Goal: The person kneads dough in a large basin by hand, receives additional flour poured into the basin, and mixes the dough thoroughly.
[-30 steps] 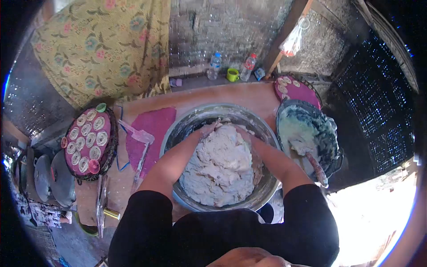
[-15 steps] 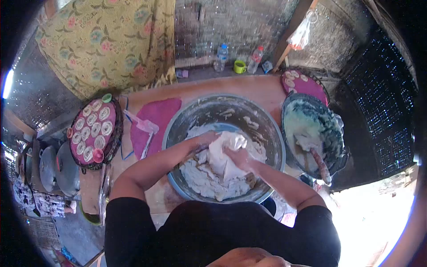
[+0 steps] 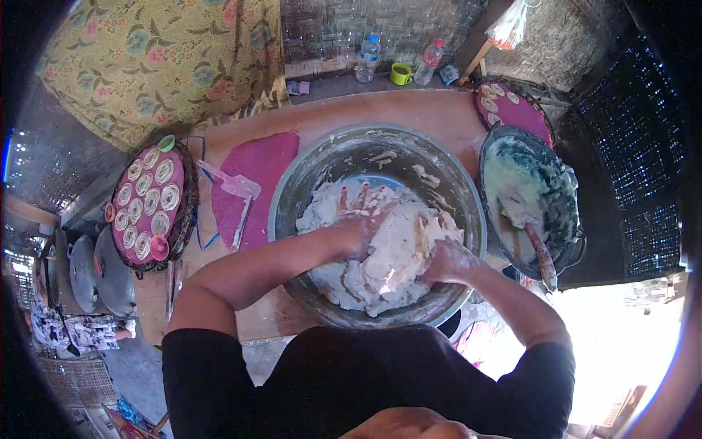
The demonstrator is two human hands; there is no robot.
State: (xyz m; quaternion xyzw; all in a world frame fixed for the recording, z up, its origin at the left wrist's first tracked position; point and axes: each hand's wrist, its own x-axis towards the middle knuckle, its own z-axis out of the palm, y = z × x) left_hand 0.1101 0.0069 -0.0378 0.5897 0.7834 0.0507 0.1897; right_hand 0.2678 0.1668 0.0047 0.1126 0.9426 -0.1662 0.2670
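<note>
A large metal basin [image 3: 455, 174] stands in front of me with a heap of pale, floury dough [image 3: 395, 252] in it. My left hand [image 3: 360, 228] lies on the left side of the dough, its fingers stretched out and apart, tips partly covered in dough. On the right side my right hand [image 3: 447, 262] grips the dough's edge; its fingertips are sunk in and hidden. Both hands are coated with dough.
At left, a round tray [image 3: 191, 212] bears several spiral pieces. A spatula [image 3: 240, 186] lies on a pink sheet [image 3: 274, 157]. Right of the basin stands a dark pan [image 3: 488, 183] with pale paste and a stick [image 3: 540, 252]. Bottles [image 3: 368, 58] and a green cup [image 3: 401, 74] stand behind.
The lifted fold of dough has come down onto the heap. My left hand has spread over the dough, and my right hand has moved right and down to its edge. The view has shifted slightly.
</note>
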